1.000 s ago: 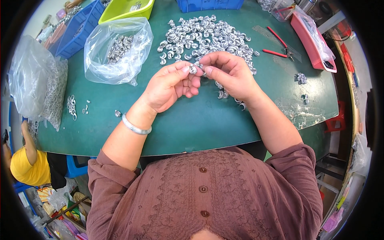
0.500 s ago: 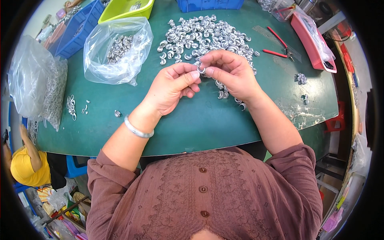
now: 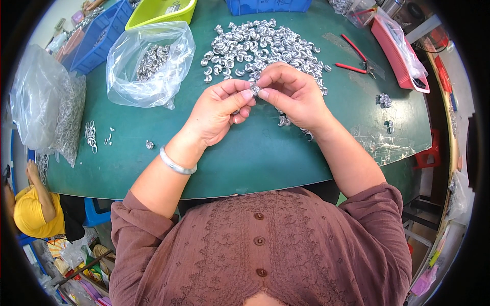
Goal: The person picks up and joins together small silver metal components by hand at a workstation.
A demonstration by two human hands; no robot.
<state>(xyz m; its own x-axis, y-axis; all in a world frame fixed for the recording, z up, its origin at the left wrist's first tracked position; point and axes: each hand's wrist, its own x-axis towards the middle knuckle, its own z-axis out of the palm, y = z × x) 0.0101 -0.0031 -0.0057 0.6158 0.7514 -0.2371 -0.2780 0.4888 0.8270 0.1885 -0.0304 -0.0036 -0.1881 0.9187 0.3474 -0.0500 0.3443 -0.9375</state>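
Between the fingertips of both hands is one small silvery curved metal piece (image 3: 255, 88). My left hand (image 3: 220, 109) pinches it from the left, thumb on top and the other fingers curled underneath. My right hand (image 3: 296, 99) grips it from the right between thumb and forefinger. Just beyond the fingers spreads a loose pile of similar curved metal pieces (image 3: 265, 43). Several of these pieces (image 3: 284, 120) lie close under my right hand, partly hidden by it. A pale bangle sits on my left wrist.
At the left stand an open clear bag of metal pieces (image 3: 153, 64) and a full bag of metal rings (image 3: 69, 120). Red-handled pliers (image 3: 357, 56) lie right of the pile, near a pink basket (image 3: 395, 51). A blue bin (image 3: 268, 6) and a green tray (image 3: 158, 14) are behind. A person in yellow (image 3: 38, 209) is at far left.
The metal piece has turned between my fingertips: its open C shape faced up before, and now a broader rounded face shows. My hands have barely shifted.
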